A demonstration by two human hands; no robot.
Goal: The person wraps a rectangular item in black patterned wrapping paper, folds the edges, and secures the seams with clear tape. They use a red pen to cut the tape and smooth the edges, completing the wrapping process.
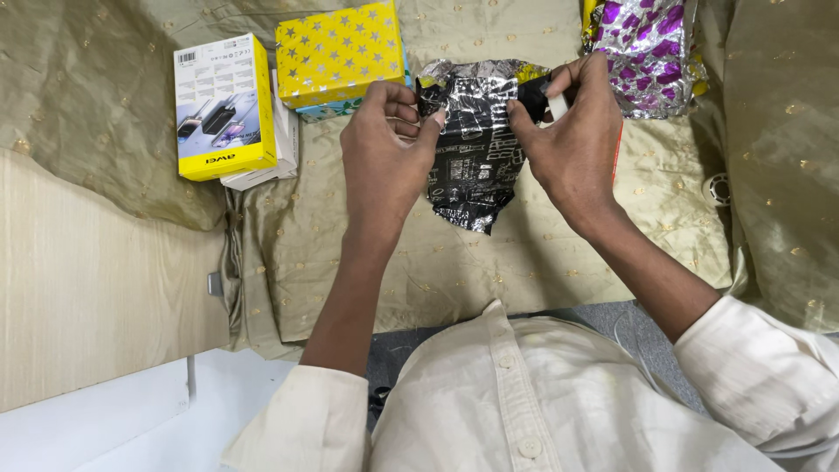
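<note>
Both of my hands hold up a crumpled piece of black and silver foil wrapping paper point(472, 149) over a table draped in olive-gold cloth point(542, 253). My left hand point(384, 149) pinches its upper left edge. The upper right edge is gripped by my right hand point(568, 131), which also has a small white piece point(558, 105) between thumb and fingers. The foil hangs down to a point between my wrists.
A box wrapped in yellow star paper point(341, 52) lies at the back, over a blue-edged item. Left of it a yellow product box point(223, 105) rests on white boxes. Purple and silver foil point(651, 52) lies back right. Bare wooden tabletop point(87, 288) shows at left.
</note>
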